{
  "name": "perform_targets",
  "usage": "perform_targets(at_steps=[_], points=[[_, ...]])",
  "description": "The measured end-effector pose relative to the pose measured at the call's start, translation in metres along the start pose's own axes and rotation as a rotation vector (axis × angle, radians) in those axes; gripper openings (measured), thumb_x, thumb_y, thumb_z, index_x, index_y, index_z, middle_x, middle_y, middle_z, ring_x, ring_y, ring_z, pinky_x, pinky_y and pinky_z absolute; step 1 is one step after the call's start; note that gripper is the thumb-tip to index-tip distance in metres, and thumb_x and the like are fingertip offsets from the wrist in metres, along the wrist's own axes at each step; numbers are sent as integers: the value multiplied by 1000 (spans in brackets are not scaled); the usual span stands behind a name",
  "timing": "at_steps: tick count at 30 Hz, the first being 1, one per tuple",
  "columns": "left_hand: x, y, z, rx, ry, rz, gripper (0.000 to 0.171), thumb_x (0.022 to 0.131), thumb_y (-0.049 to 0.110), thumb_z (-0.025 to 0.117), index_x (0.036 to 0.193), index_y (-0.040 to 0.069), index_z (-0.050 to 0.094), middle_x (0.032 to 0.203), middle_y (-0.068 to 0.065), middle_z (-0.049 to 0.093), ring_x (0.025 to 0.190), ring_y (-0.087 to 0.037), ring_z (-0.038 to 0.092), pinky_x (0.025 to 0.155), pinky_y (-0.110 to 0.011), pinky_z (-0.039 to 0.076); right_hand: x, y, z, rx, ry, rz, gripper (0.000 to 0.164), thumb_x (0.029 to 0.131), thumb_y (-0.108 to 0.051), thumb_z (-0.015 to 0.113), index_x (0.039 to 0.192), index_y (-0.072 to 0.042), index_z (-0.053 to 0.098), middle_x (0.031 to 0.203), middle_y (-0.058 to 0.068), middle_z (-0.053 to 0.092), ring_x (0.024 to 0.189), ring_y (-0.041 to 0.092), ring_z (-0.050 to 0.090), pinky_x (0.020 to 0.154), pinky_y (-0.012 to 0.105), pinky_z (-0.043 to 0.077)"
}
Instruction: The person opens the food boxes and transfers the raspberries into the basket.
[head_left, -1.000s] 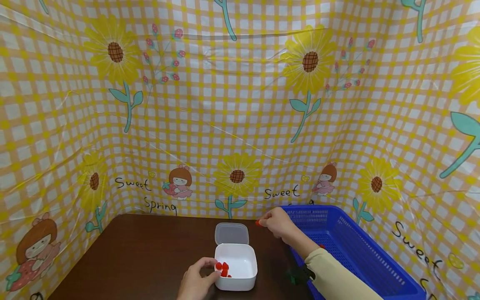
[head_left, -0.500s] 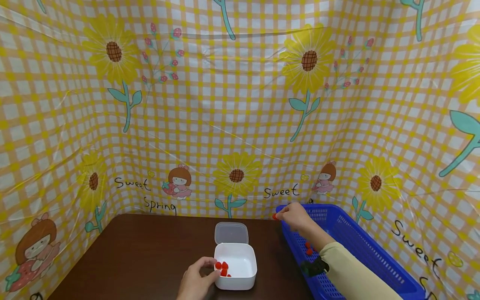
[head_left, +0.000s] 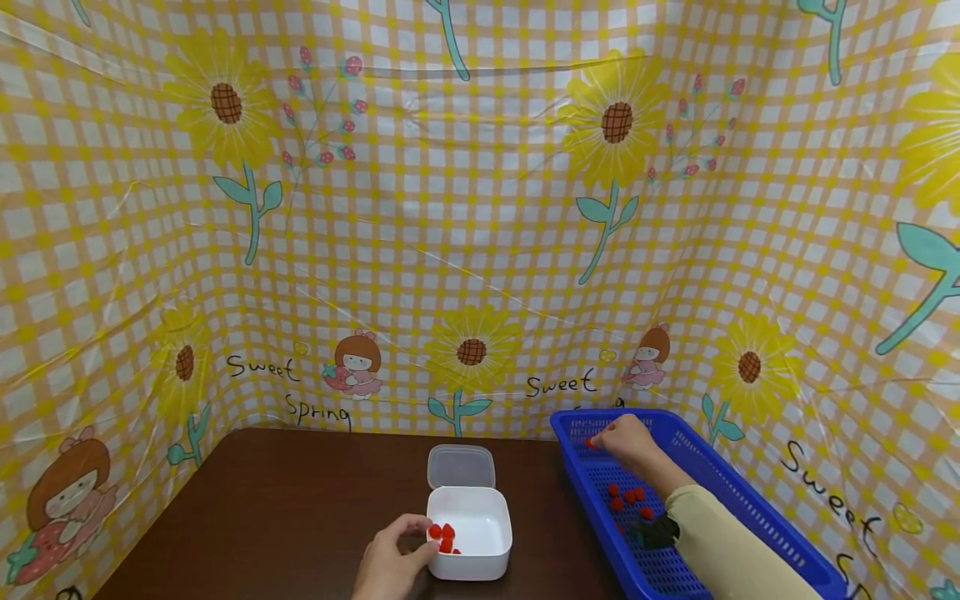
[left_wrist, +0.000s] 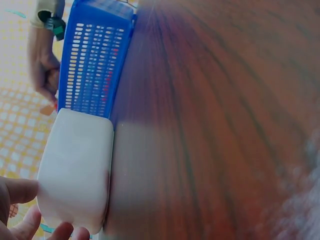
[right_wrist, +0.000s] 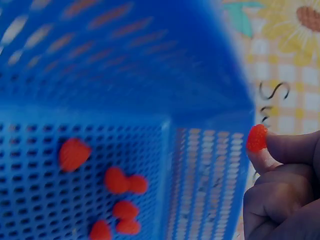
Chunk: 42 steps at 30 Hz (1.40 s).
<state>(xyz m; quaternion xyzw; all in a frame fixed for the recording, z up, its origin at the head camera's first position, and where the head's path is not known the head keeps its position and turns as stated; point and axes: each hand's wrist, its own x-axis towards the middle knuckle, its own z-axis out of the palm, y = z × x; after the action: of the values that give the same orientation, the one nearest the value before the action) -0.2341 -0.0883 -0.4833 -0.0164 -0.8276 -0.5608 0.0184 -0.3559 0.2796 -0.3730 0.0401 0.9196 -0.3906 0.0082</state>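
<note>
My left hand [head_left: 392, 560] holds the left side of a white plastic box [head_left: 486, 568], its thumb and index finger at the rim; in the left wrist view several fingertips [left_wrist: 31, 220] sit around the box's end. Several small red strawberries [head_left: 447, 533] lie in the box's left part. Between thumb and index finger, my right hand [head_left: 628, 442] pinches one small red strawberry [right_wrist: 257, 138] with a bumpy surface. That hand is over the far left part of a blue plastic basket [head_left: 757, 492]. More red strawberries [right_wrist: 74, 154] lie on the basket's perforated floor.
A translucent lid [head_left: 461, 467] lies just behind the white box on the dark brown table [head_left: 322, 500]. The basket's raised wall [head_left: 585, 500] stands to the right of the box. A checked sunflower cloth [head_left: 472, 250] rises behind and at both sides.
My right hand has moved right, from left of the basket to over its far end, still pinching the strawberry. More strawberries in the basket now show. My left hand stays at the box.
</note>
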Motion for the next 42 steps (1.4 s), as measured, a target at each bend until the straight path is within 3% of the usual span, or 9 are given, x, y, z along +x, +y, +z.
perform_targets(at_steps=[4, 8, 16, 22, 25, 30, 35, 37, 42], points=[[-1, 0, -1, 0, 1, 5, 31, 86, 25, 77, 113, 11, 69, 108, -6, 72, 69, -16, 55, 62, -33, 42, 4, 14, 0, -32, 4, 32, 46, 90, -3, 66, 54, -15, 40, 57, -6, 48, 43, 8, 23, 43, 24, 26], [-1, 1, -2, 6, 9, 4, 32, 86, 25, 77, 113, 12, 70, 108, -5, 71, 68, -16, 55, 62, -33, 42, 7, 28, 0, -63, 2, 36, 51, 88, -1, 67, 56, -18, 31, 52, -8, 23, 45, 8, 22, 44, 24, 26], [-2, 2, 0, -3, 2, -9, 30, 86, 25, 77, 113, 12, 70, 105, -4, 72, 66, -16, 54, 61, -33, 42, 3, 51, -4, -96, 6, 50, 39, 86, 4, 58, 62, -15, 33, 57, -5, 27, 48, 9, 29, 46, 24, 30], [-1, 2, 0, -4, 3, -5, 31, 86, 25, 77, 113, 11, 69, 105, -4, 72, 67, -15, 55, 62, -33, 42, 4, 60, -7, -86, -36, 74, 9, 86, 4, 56, 82, 4, 48, 63, 0, 32, 49, 9, 29, 47, 24, 31], [-1, 2, 0, -1, 2, -2, 31, 86, 25, 77, 113, 11, 69, 105, -5, 72, 69, -15, 56, 63, -33, 42, 4, 62, -8, -88, -44, 91, 12, 87, 3, 60, 91, 10, 51, 63, -1, 36, 48, 8, 29, 47, 24, 32], [-1, 1, -1, -9, 1, 5, 32, 86, 25, 78, 113, 11, 69, 106, -6, 72, 68, -16, 56, 63, -33, 42, 1, 59, -9, -78, -48, 82, 13, 88, 1, 62, 80, 6, 52, 61, -2, 36, 46, 8, 26, 44, 23, 29], [-1, 1, -2, -5, -1, 4, 32, 86, 25, 78, 113, 11, 69, 106, -6, 72, 68, -15, 56, 62, -33, 43, -2, 54, -8, -61, -64, 62, 35, 91, -2, 60, 65, -11, 39, 57, -6, 26, 45, 8, 23, 43, 24, 27], [-1, 1, -1, -1, -4, 8, 32, 86, 25, 78, 113, 11, 69, 106, -5, 72, 67, -15, 56, 62, -33, 43, -3, 50, -7, -54, -71, 42, 41, 91, -2, 61, 65, -15, 32, 58, -6, 22, 48, 8, 22, 45, 26, 29], [-1, 0, -1, -2, -3, 19, 32, 85, 24, 78, 112, 11, 69, 105, -5, 72, 66, -16, 55, 61, -33, 42, -7, 35, -6, -31, -77, 16, 44, 90, -6, 66, 64, -16, 31, 60, -6, 21, 50, 9, 21, 48, 28, 29]])
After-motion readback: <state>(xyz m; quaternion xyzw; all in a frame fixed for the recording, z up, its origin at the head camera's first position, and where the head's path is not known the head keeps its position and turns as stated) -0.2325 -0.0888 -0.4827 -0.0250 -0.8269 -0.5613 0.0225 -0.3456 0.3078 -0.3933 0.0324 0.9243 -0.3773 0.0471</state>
